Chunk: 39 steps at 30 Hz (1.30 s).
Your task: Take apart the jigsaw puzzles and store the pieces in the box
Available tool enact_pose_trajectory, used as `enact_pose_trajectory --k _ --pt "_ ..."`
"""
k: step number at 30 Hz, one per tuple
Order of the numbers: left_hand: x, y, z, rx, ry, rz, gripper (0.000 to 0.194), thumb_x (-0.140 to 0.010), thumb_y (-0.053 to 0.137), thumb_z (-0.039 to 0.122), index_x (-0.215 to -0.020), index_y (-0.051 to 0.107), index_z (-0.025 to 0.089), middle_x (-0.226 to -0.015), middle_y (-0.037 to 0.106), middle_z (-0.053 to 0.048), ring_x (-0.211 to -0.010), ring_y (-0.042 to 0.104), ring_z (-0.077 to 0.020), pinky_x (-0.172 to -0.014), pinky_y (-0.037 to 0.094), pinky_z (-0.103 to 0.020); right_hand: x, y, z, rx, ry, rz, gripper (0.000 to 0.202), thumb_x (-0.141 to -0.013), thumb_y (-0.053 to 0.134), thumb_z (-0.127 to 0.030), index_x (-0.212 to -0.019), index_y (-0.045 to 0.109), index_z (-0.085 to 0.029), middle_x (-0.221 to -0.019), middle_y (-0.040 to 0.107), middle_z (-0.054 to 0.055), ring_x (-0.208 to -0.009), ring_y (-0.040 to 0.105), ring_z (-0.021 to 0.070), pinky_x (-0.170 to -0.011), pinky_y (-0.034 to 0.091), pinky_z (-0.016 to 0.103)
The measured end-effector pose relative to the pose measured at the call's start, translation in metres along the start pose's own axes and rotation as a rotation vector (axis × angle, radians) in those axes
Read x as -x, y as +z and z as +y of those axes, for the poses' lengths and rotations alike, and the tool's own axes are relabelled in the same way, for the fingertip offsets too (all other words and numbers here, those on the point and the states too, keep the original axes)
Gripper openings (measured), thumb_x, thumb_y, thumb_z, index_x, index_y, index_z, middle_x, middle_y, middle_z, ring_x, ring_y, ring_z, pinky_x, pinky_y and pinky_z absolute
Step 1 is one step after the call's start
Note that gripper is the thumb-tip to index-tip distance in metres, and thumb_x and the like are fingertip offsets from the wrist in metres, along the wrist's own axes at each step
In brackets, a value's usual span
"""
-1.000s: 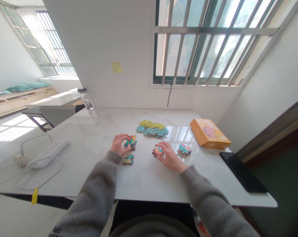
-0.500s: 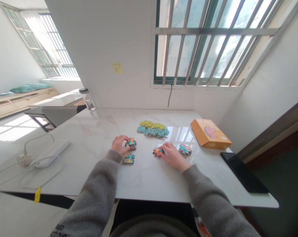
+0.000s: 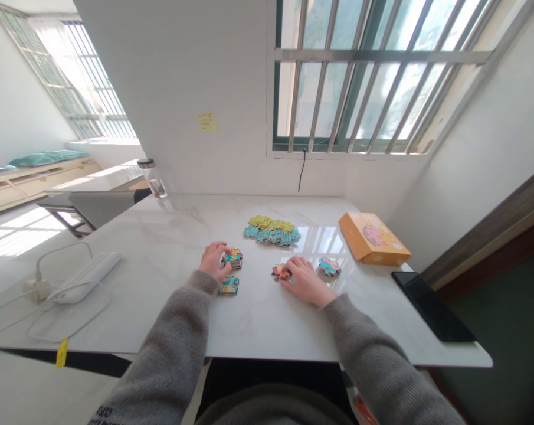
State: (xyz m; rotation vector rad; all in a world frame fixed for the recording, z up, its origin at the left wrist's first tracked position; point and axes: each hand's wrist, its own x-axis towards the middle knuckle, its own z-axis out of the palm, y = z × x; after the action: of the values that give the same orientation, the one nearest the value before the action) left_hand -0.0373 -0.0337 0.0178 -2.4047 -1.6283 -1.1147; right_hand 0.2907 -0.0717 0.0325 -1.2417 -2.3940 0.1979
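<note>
My left hand (image 3: 215, 260) has its fingers closed on the left side of a stack of colourful puzzle pieces (image 3: 235, 259). Just below that stack lies a smaller pile of teal and yellow pieces (image 3: 229, 285). Toward the middle, my right hand (image 3: 305, 280) grips a small orange and purple pile of puzzle pieces (image 3: 279, 272) at its right edge. A pink and teal pile (image 3: 329, 267) rests to the right of that hand. Farther back lie overlapping rows of yellow-green pieces (image 3: 271, 224) and light blue pieces (image 3: 278, 237).
An orange box (image 3: 373, 239) stands on the white table (image 3: 169, 230) at the right, with a black tablet (image 3: 432, 307) near the right edge. A power strip (image 3: 87, 277) with cables lies left. A clear bottle (image 3: 154, 179) stands at the back left.
The whole view has shifted slightly, so things appear a little farther left. Both hands stay at the same piles, and the right hand's fingers have moved slightly over its pile.
</note>
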Motion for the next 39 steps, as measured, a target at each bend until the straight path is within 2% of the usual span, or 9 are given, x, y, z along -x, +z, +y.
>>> enact_pose_trajectory --k 4,7,10,14,18,21,30,33,39 --pt "0.000 -0.006 0.030 0.077 0.119 0.116 0.016 -0.075 0.053 0.015 -0.089 0.059 0.020 -0.109 0.059 -0.009 -0.104 0.052 -0.0258 -0.097 0.042 -0.045 0.000 0.001 -0.001 -0.056 -0.025 0.042 0.021 -0.082 0.060 -0.017 -0.102 0.056 -0.022 -0.105 0.055 0.007 -0.102 0.049 0.0240 -0.090 0.043 0.039" --pt "0.000 -0.006 0.051 0.121 0.178 0.096 0.012 -0.077 0.053 0.015 -0.086 0.059 0.021 -0.103 0.062 -0.008 -0.100 0.054 -0.0240 -0.093 0.044 -0.042 -0.001 0.000 -0.001 -0.126 -0.055 0.070 0.033 -0.079 0.055 -0.006 -0.109 0.055 -0.021 -0.105 0.056 0.007 -0.103 0.048 0.0225 -0.094 0.043 0.037" --pt "0.001 0.000 0.061 0.154 0.246 0.050 0.012 -0.077 0.053 0.014 -0.084 0.059 0.021 -0.099 0.064 -0.006 -0.096 0.056 -0.0226 -0.092 0.044 -0.042 -0.002 -0.001 -0.002 -0.135 -0.058 0.103 0.031 -0.082 0.057 -0.010 -0.110 0.056 -0.021 -0.107 0.056 0.007 -0.106 0.048 0.0229 -0.096 0.043 0.037" --pt "0.002 0.008 0.060 0.175 0.274 0.034 0.011 -0.078 0.051 0.014 -0.081 0.059 0.022 -0.090 0.065 -0.004 -0.089 0.058 -0.0206 -0.096 0.042 -0.043 -0.002 -0.003 0.000 -0.044 0.055 0.112 0.022 -0.088 0.059 -0.023 -0.109 0.057 -0.019 -0.111 0.055 0.011 -0.109 0.047 0.0256 -0.097 0.042 0.039" --pt "0.004 0.010 0.061 0.179 0.266 0.003 0.011 -0.079 0.051 0.014 -0.080 0.059 0.021 -0.087 0.064 -0.004 -0.084 0.060 -0.0194 -0.087 0.046 -0.038 -0.002 -0.004 0.004 0.040 0.121 -0.003 0.014 -0.091 0.055 -0.021 -0.104 0.059 -0.019 -0.108 0.058 0.010 -0.105 0.050 0.0249 -0.091 0.042 0.038" --pt "0.005 0.010 0.063 0.185 0.281 -0.015 0.011 -0.079 0.051 0.014 -0.080 0.060 0.021 -0.086 0.064 -0.004 -0.082 0.059 -0.0188 -0.081 0.047 -0.036 -0.002 -0.005 0.004 0.065 0.115 -0.025 0.012 -0.091 0.056 -0.023 -0.103 0.060 -0.021 -0.107 0.060 0.008 -0.104 0.052 0.0238 -0.088 0.042 0.036" --pt "0.006 0.010 0.063 0.218 0.251 -0.056 0.013 -0.079 0.049 0.013 -0.080 0.059 0.021 -0.083 0.062 -0.004 -0.079 0.059 -0.0185 -0.080 0.049 -0.035 0.003 -0.028 0.004 -0.007 -0.042 0.241 0.020 -0.094 0.056 -0.034 -0.109 0.061 -0.022 -0.104 0.065 0.009 -0.100 0.058 0.0249 -0.089 0.045 0.039" --pt "0.006 0.010 0.064 0.225 0.257 -0.053 0.014 -0.080 0.048 0.012 -0.080 0.059 0.021 -0.081 0.062 -0.004 -0.078 0.059 -0.0182 -0.079 0.050 -0.034 0.018 -0.041 0.019 -0.032 -0.038 0.319 0.021 -0.094 0.054 -0.032 -0.111 0.062 -0.024 -0.105 0.066 0.009 -0.100 0.059 0.0255 -0.091 0.046 0.041" --pt "0.007 0.010 0.065 0.211 0.275 -0.072 0.014 -0.081 0.048 0.011 -0.082 0.059 0.020 -0.081 0.062 -0.004 -0.077 0.060 -0.0175 -0.078 0.050 -0.032 0.055 -0.057 0.063 0.049 0.050 0.333 0.017 -0.092 0.056 -0.029 -0.104 0.066 -0.024 -0.104 0.069 0.008 -0.101 0.060 0.0257 -0.092 0.046 0.042"
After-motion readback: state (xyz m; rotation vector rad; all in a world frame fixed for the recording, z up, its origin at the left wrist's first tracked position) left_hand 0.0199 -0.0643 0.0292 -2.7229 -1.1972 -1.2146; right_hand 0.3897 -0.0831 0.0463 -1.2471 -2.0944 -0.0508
